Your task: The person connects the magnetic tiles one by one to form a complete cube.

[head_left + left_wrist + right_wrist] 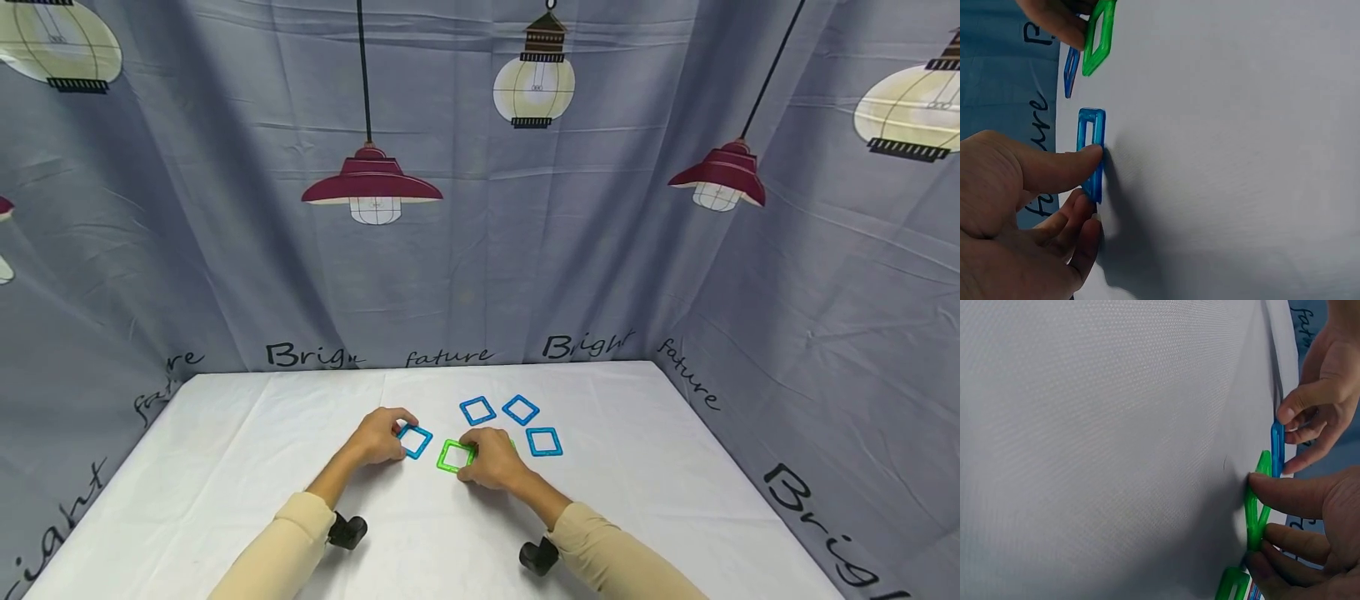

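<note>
Between its thumb and fingers my left hand (381,437) pinches a blue square magnetic tile (1099,172), an open frame with a hollow middle. To the right of it, my right hand (491,458) holds a green square tile (442,461) of the same kind by its right side. The two held tiles are a short gap apart in the head view. Another green tile (1230,585) lies close by the right hand, mostly hidden behind that hand in the head view.
Beyond the right hand lie three blue square tiles: one at the left (468,415), another (534,415) beside it, and a third (559,442) nearer. All are on the white-covered table (637,517). A grey patterned curtain (465,275) hangs behind and at the sides.
</note>
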The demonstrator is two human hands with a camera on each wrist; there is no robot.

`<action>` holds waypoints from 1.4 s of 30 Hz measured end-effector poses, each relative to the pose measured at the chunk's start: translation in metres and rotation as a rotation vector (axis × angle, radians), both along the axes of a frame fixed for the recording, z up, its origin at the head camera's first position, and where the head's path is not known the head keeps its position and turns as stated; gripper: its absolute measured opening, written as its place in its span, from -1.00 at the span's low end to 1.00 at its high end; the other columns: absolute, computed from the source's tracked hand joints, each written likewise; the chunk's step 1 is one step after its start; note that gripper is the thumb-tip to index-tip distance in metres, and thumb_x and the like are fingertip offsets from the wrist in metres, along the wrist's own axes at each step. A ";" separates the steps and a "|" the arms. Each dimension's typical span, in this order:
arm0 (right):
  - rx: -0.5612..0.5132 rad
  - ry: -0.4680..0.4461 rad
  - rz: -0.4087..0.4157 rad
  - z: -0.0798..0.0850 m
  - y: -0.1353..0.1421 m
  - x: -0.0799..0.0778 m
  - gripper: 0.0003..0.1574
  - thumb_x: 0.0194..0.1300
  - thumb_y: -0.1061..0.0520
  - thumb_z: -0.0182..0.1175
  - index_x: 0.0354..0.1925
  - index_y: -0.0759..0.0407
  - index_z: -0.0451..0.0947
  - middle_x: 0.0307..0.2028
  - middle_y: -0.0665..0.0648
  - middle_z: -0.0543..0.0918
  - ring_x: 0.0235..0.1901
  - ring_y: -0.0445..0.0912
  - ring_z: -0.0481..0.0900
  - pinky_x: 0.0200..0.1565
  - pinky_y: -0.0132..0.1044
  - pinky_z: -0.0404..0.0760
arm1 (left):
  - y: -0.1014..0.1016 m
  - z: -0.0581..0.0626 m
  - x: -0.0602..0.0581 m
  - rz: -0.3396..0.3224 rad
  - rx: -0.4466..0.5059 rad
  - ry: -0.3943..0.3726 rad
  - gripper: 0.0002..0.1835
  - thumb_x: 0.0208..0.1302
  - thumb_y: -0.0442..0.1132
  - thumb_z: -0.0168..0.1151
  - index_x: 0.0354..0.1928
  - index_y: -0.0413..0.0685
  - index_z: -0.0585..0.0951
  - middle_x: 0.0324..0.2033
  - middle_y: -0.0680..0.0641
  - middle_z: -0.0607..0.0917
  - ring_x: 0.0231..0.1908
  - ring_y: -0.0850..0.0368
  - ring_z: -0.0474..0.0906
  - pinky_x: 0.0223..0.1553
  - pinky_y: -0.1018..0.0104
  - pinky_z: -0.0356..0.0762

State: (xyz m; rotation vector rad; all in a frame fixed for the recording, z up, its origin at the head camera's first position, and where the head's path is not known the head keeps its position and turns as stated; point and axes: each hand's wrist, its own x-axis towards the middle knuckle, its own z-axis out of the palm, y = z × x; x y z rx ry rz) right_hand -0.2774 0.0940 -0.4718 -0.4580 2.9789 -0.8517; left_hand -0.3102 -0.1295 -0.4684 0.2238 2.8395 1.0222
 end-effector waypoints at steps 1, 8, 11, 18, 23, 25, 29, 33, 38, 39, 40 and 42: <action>0.001 -0.003 0.000 0.000 -0.001 0.000 -0.34 -0.05 0.18 0.62 0.06 0.27 0.67 -0.10 0.17 0.76 -0.20 -0.10 0.61 -0.05 -0.15 0.67 | 0.000 -0.001 0.002 0.001 0.001 0.003 -0.44 -0.10 -0.52 0.48 0.04 0.00 0.71 -0.20 -0.14 0.63 -0.25 0.00 0.47 -0.22 0.18 0.51; 0.007 -0.028 -0.004 0.003 -0.005 -0.002 -0.33 -0.04 0.17 0.61 0.08 0.24 0.67 -0.08 0.15 0.75 -0.17 -0.07 0.60 0.00 -0.10 0.65 | -0.002 0.000 0.009 -0.025 0.027 -0.013 -0.45 -0.09 -0.46 0.57 0.03 -0.02 0.69 -0.24 -0.12 0.58 -0.25 0.02 0.45 -0.17 0.11 0.51; 0.011 -0.035 0.004 0.003 -0.006 -0.003 -0.34 -0.04 0.18 0.61 0.08 0.23 0.67 -0.10 0.14 0.75 -0.19 -0.09 0.58 -0.01 -0.11 0.64 | -0.003 -0.002 0.010 -0.021 0.035 -0.031 -0.45 -0.08 -0.44 0.58 0.03 0.00 0.68 -0.25 -0.11 0.56 -0.26 0.02 0.44 -0.19 0.13 0.48; 0.008 -0.047 0.023 0.004 -0.006 -0.005 -0.35 -0.08 0.21 0.62 0.05 0.21 0.69 -0.16 0.13 0.74 -0.22 -0.09 0.56 -0.07 -0.13 0.63 | -0.001 -0.004 0.012 -0.021 0.037 -0.039 -0.47 -0.06 -0.38 0.61 0.01 0.01 0.64 -0.32 -0.08 0.52 -0.30 0.04 0.42 -0.28 0.19 0.40; -0.002 -0.058 0.021 0.005 -0.006 -0.005 -0.36 -0.08 0.22 0.62 0.04 0.20 0.70 -0.15 0.13 0.75 -0.23 -0.10 0.55 -0.10 -0.16 0.62 | 0.001 -0.002 0.014 -0.023 0.023 -0.046 -0.49 -0.06 -0.33 0.63 -0.02 0.01 0.63 -0.33 -0.06 0.51 -0.31 0.04 0.41 -0.31 0.20 0.38; -0.009 -0.067 0.021 0.005 -0.006 -0.006 -0.37 -0.08 0.22 0.62 0.04 0.20 0.70 -0.14 0.13 0.74 -0.24 -0.10 0.54 -0.11 -0.17 0.61 | 0.002 -0.001 0.014 -0.030 0.015 -0.045 -0.49 -0.06 -0.32 0.64 -0.03 0.01 0.62 -0.33 -0.07 0.51 -0.31 0.03 0.41 -0.30 0.19 0.38; -0.007 -0.084 0.019 0.004 -0.007 -0.007 -0.37 -0.07 0.23 0.62 0.04 0.17 0.70 -0.13 0.13 0.74 -0.25 -0.11 0.52 -0.11 -0.17 0.61 | 0.003 -0.001 0.013 -0.044 0.004 -0.057 -0.50 -0.06 -0.32 0.64 -0.04 0.02 0.62 -0.32 -0.08 0.51 -0.30 0.03 0.41 -0.29 0.18 0.39; -0.009 -0.081 0.019 0.003 -0.007 -0.008 -0.38 -0.08 0.23 0.62 0.03 0.17 0.71 -0.12 0.13 0.74 -0.24 -0.10 0.52 -0.12 -0.18 0.60 | 0.002 -0.001 0.014 -0.053 -0.002 -0.058 -0.50 -0.05 -0.31 0.64 -0.04 0.02 0.61 -0.30 -0.09 0.53 -0.29 0.03 0.41 -0.27 0.17 0.41; -0.014 -0.082 0.016 0.004 -0.006 -0.008 -0.38 -0.08 0.23 0.62 0.03 0.16 0.71 -0.12 0.13 0.74 -0.23 -0.09 0.53 -0.12 -0.17 0.61 | 0.001 0.002 0.017 -0.034 -0.008 -0.062 -0.39 -0.06 -0.34 0.63 0.09 0.03 0.60 -0.25 -0.09 0.57 -0.26 0.03 0.46 -0.21 0.11 0.48; -0.013 -0.085 0.012 0.004 -0.006 -0.008 -0.37 -0.08 0.23 0.62 0.04 0.15 0.71 -0.12 0.13 0.74 -0.22 -0.09 0.53 -0.12 -0.17 0.62 | 0.000 0.002 0.017 -0.025 -0.002 -0.070 -0.38 -0.07 -0.37 0.62 0.10 0.03 0.60 -0.24 -0.08 0.57 -0.26 0.03 0.46 -0.20 0.11 0.49; -0.013 -0.086 0.011 0.004 -0.006 -0.009 -0.37 -0.08 0.23 0.62 0.04 0.15 0.71 -0.12 0.13 0.74 -0.22 -0.09 0.53 -0.11 -0.16 0.62 | 0.000 0.003 0.018 -0.016 0.005 -0.076 -0.37 -0.08 -0.41 0.61 0.11 0.02 0.61 -0.24 -0.08 0.58 -0.25 0.03 0.47 -0.19 0.10 0.50; -0.015 -0.090 0.007 0.005 -0.007 -0.009 -0.37 -0.08 0.24 0.62 0.04 0.15 0.71 -0.12 0.14 0.73 -0.22 -0.08 0.53 -0.11 -0.15 0.62 | -0.001 0.003 0.018 -0.001 0.022 -0.089 -0.38 -0.09 -0.48 0.57 0.08 0.01 0.62 -0.24 -0.07 0.58 -0.25 0.02 0.48 -0.18 0.11 0.51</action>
